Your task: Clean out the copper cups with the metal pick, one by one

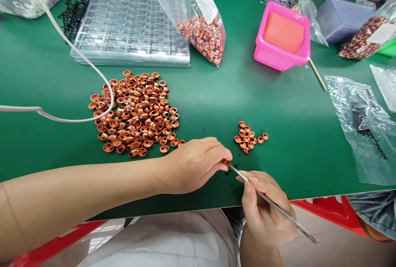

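Between its fingertips my left hand (198, 164) pinches a small copper-coloured cup with holes (227, 162). My right hand (267, 207) grips a thin metal tool, like tweezers or a pick (278, 209), whose tip meets the copper cup. Tiny black bits (227, 173) lie on the table just under and beside the fingertips. A large heap of the same copper cups (139, 114) spreads beyond my left forearm. Past my right hand lies a smaller group of copper cups (246, 138). The inside of the held cup is mostly hidden.
Stacked clear plastic trays (130, 23) and a bag of copper cups (204, 36) stand at the back. A pink basket (281, 60) holds orange pads. A clear bag with black parts (365, 135) lies at right. A white cable (77, 54) arcs over the large heap.
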### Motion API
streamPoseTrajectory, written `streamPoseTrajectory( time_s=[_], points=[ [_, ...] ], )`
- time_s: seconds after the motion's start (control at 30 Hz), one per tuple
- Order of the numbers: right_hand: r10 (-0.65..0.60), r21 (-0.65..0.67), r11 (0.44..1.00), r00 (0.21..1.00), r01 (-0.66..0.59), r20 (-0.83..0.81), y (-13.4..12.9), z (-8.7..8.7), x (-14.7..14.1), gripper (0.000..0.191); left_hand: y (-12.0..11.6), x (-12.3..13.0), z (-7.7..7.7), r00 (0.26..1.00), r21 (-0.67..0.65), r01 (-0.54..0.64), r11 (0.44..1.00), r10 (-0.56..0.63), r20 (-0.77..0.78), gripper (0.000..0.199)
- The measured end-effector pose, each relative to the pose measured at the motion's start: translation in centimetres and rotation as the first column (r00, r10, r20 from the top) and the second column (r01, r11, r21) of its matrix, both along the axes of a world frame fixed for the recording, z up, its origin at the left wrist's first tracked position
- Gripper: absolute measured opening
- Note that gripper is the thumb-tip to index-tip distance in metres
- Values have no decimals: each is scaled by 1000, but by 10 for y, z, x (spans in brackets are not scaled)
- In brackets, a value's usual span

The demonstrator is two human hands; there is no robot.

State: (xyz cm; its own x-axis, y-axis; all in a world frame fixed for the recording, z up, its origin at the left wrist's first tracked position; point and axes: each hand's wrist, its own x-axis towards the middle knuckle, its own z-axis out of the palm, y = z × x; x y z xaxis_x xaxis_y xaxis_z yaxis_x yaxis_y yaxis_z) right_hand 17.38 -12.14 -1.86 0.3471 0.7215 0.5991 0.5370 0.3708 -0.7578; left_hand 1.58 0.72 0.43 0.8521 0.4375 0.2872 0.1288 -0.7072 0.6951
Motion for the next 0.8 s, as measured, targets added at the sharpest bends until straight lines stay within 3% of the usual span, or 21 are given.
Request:
streamPoseTrajectory(
  time_s=[0.8],
  points=[
    [13, -5, 1000, 1000, -13, 25, 0, 0, 0, 38, 1, 0, -1, 1000, -17, 8, 1000, -8, 0, 13]
  ],
)
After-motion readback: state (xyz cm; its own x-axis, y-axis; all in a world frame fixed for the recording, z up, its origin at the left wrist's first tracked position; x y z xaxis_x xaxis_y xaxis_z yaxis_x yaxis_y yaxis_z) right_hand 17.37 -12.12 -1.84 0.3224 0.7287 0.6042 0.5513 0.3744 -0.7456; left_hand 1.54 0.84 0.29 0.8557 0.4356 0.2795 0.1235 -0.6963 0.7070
